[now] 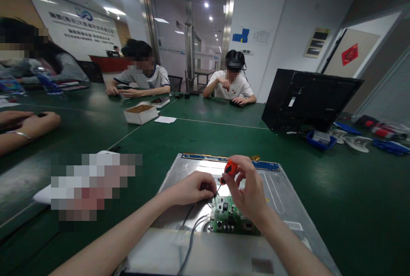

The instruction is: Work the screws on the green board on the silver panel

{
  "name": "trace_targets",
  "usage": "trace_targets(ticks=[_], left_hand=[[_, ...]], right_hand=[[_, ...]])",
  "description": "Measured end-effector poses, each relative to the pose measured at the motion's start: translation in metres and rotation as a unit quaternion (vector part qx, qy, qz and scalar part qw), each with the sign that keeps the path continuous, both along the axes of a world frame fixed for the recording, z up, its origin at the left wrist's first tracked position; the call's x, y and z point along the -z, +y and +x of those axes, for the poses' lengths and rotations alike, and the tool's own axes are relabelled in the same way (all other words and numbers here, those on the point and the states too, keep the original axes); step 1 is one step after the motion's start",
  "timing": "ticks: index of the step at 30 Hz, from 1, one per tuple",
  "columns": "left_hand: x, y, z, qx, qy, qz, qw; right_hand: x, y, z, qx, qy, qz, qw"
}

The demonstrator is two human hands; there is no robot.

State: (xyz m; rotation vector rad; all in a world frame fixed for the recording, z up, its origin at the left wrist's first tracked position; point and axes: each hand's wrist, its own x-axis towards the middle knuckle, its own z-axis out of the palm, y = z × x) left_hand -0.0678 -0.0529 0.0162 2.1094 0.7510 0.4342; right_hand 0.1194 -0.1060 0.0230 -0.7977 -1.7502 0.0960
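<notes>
A screwdriver (230, 168) with an orange and black handle is pinched in my right hand (251, 190). Its thin shaft slants down to the left, and the tip meets the upper left corner of a green circuit board (226, 216). Beside that corner my left hand (198, 187) is closed, thumb and fingers together close to the tip; what they pinch, if anything, is hidden. Under the board lies a flat silvery metal panel (278, 199) with a blue strip board (265, 165) along its far edge. A grey cable (191, 242) runs near the board's left side.
A black monitor housing (307, 101) stands at the right, with a blue tray (321, 140) of parts by it. Further back on the green table (205, 139) are a white box (141, 113) and a paper (165, 119). Several people sit around; another person's hands (32, 126) rest at left.
</notes>
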Motion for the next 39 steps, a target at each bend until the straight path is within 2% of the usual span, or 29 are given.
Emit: trace_targets(ticks=[11,20,31,39], left_hand=[[0.001,-0.001,0.0,-0.016,-0.008,-0.011,1.0],[0.001,0.0,0.0,0.001,-0.013,-0.019,1.0],[0.001,0.0,-0.001,-0.007,-0.005,-0.008,1.0],[0.002,0.0,-0.001,0.003,0.001,0.004,1.0]], right_hand=[[-0.004,-0.001,0.001,0.02,-0.031,0.002,0.999],[0.005,0.003,-0.002,0.013,0.048,0.001,0.999],[0.001,0.001,0.0,0.012,-0.015,0.003,1.0],[0.006,0.003,0.0,0.012,0.006,-0.029,0.999]])
